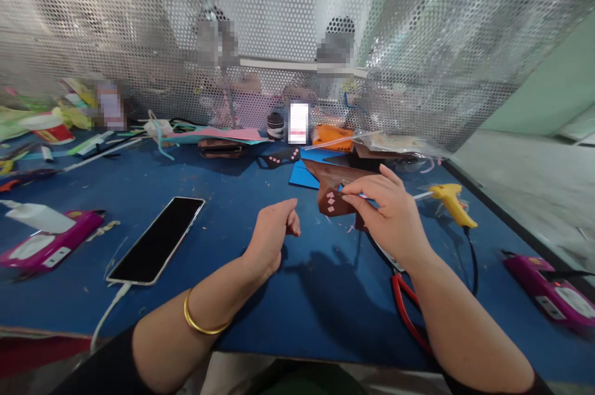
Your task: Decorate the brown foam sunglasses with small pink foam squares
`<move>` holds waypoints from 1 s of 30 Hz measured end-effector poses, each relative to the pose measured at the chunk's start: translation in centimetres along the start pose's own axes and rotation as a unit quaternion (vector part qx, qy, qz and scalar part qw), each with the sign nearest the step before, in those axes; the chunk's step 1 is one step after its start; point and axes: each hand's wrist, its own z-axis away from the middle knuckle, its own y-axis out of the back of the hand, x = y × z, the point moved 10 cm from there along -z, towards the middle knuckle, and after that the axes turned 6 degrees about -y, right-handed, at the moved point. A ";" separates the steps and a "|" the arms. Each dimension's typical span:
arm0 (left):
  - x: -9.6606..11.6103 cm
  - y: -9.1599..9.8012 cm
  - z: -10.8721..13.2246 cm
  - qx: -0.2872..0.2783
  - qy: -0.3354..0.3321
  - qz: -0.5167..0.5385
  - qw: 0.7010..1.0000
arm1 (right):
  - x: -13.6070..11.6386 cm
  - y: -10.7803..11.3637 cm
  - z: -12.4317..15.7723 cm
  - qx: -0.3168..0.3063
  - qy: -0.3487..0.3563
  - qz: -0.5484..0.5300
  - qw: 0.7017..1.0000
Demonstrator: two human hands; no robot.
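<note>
Two hands: one left hand (274,230) at 6 o'clock, one right hand (388,212) at 4 o'clock. One gold bangle (198,320) at 7 o'clock. One brown paper piece (332,201) just right of centre, with a few pink squares on it (too small to count surely). One phone (157,239) at 8 o'clock. Two magenta devices, one at 9 o'clock (49,243), one at 4 o'clock (551,289). One yellow glue gun (450,199) at 3 o'clock. One pair of red-handled scissors (406,311) at 5 o'clock. One dark jar (276,125) at 12 o'clock.

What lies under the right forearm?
A red-handled tool, partly showing; the forearm and right hand, which pinches a brown cutout, cover its other end.
</note>
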 end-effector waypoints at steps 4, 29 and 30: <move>2.0 0.0 0.2 0.004 -0.086 -0.054 0.995 | -0.1 -0.2 -0.1 0.000 0.004 0.012 1.000; 1.6 1.4 -0.9 0.067 -0.068 0.090 0.991 | 10.7 -2.5 4.5 -0.066 -0.350 -0.241 0.903; 1.5 1.5 -1.0 0.070 -0.070 0.092 0.991 | 10.1 -3.1 4.7 -0.071 -0.350 -0.268 0.895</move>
